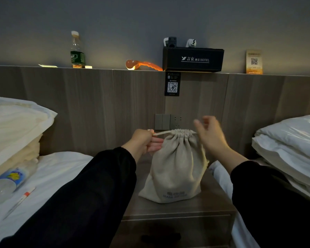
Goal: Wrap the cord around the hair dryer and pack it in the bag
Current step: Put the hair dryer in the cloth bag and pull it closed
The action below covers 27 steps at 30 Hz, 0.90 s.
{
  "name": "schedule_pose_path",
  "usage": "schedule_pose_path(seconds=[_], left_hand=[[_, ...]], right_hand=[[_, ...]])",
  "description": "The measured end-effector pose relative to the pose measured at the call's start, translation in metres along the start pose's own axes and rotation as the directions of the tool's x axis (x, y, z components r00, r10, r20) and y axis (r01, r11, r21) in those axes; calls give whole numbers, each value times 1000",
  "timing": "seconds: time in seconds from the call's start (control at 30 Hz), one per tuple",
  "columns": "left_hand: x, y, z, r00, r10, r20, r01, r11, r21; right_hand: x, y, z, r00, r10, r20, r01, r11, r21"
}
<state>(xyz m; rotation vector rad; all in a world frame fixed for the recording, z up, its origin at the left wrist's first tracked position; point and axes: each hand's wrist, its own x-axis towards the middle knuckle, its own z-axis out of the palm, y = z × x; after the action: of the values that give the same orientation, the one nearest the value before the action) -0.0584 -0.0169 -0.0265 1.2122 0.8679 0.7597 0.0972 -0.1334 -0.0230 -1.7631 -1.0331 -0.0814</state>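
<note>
— Standing on the nightstand (177, 210), is the bag (175, 167) closed?
— Its mouth is gathered tight. The left hand (143, 140) pinches the drawstring (162, 132), drawn taut to the left.
— And the right hand (209, 135)?
— Fingers loose, gripping nothing, blurred beside the gathered top. Behind, a black box (192, 59) sits on the ledge (115, 68).

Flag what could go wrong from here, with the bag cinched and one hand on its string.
1. The left hand pinches the drawstring taut to the side, while the right hand is open and does not grip the bag. Unbraced, the bag could tip or slide on the nightstand.
2. The right hand is blurred close by the bag's neck and might knock it over.
</note>
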Motion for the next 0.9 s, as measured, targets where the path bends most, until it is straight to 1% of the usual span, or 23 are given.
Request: schedule_pose_path(seconds=[0.03, 0.07, 0.1, 0.13, 0.17, 0.2, 0.23, 0.27, 0.3, 0.33, 0.37, 0.4, 0.43, 0.47, 0.53, 0.6, 0.67, 0.73, 0.77, 0.8, 0.83, 0.87, 0.9], left_hand=[[1, -1, 2, 1000, 9, -6, -9, 1000, -10], [1, -1, 2, 1000, 15, -18, -15, 1000, -13], [1, -1, 1, 999, 8, -33, -8, 1000, -10], [1, 0, -2, 999, 0, -48, 0, 1000, 2], [0, 1, -6, 998, 22, -66, -16, 996, 88], [0, 1, -12, 991, 95, -93, -62, 951, 304], [-1, 3, -20, 966, 231, -113, -110, 770, 628], [-2, 4, -26, 908, 409, -93, -121, 467, 876], [-7, 3, -28, 817, 576, -18, -146, 237, 960], [-12, 1, -29, 731, 679, 71, -245, 165, 955], [-18, -2, -27, 703, 692, 165, -402, 196, 894], [-22, -8, -25, 724, 631, 279, -547, 279, 789], [-24, -16, -20, 769, 505, 392, -612, 406, 679], [-26, -28, -17, 800, 367, 475, -600, 513, 614], [-29, -54, -13, 814, 193, 548, -532, 624, 572], [-25, -79, -10, 810, 194, 554, -536, 629, 563], [-19, -95, -6, 817, 252, 519, -549, 617, 564], [-15, -104, 0, 825, 327, 461, -552, 641, 533], [-12, -106, 3, 826, 384, 412, -560, 640, 526], [-10, -108, 7, 822, 440, 361, -569, 638, 519], [-7, -110, 9, 826, 474, 306, -561, 641, 523], [-5, -110, 12, 837, 483, 258, -542, 658, 523], [-4, -110, 14, 847, 483, 224, -520, 662, 540]], right_hand=[[-7, -8, 4, 985, -48, 165, 33, 995, 90], [-15, -14, 7, 947, -94, 307, 64, 992, 106], [-21, -17, 9, 908, -147, 392, 135, 989, 60], [-23, -15, 9, 891, -202, 406, 223, 975, -5], [-23, -14, 8, 892, -239, 383, 280, 958, -56], [-24, -13, 5, 901, -251, 355, 293, 954, -68], [-24, -12, 2, 910, -244, 335, 274, 961, -46], [-23, -10, 1, 920, -226, 320, 242, 970, -11], [-22, -8, 0, 931, -199, 307, 201, 979, 25], [-21, -5, 0, 942, -172, 287, 162, 985, 58], [-20, -3, 0, 953, -143, 268, 122, 988, 93], [-21, -1, 0, 961, -107, 253, 73, 987, 140], [-21, 0, 0, 965, -56, 255, 2, 978, 208], [-23, 2, 0, 961, 14, 277, -97, 952, 289], [-25, 9, 1, 919, 181, 350, -323, 855, 405], [-25, 21, 3, 848, 359, 389, -513, 742, 432], [-25, 35, 4, 772, 498, 395, -635, 633, 443], [-26, 45, 2, 752, 536, 382, -659, 611, 439], [-26, 49, 1, 758, 539, 366, -652, 640, 407], [-26, 52, 0, 780, 528, 336, -623, 709, 331], [-26, 56, 1, 826, 486, 284, -549, 808, 213], [-26, 57, 1, 892, 395, 221, -418, 906, 68], [-28, 56, 2, 952, 253, 170, -241, 966, -89]])
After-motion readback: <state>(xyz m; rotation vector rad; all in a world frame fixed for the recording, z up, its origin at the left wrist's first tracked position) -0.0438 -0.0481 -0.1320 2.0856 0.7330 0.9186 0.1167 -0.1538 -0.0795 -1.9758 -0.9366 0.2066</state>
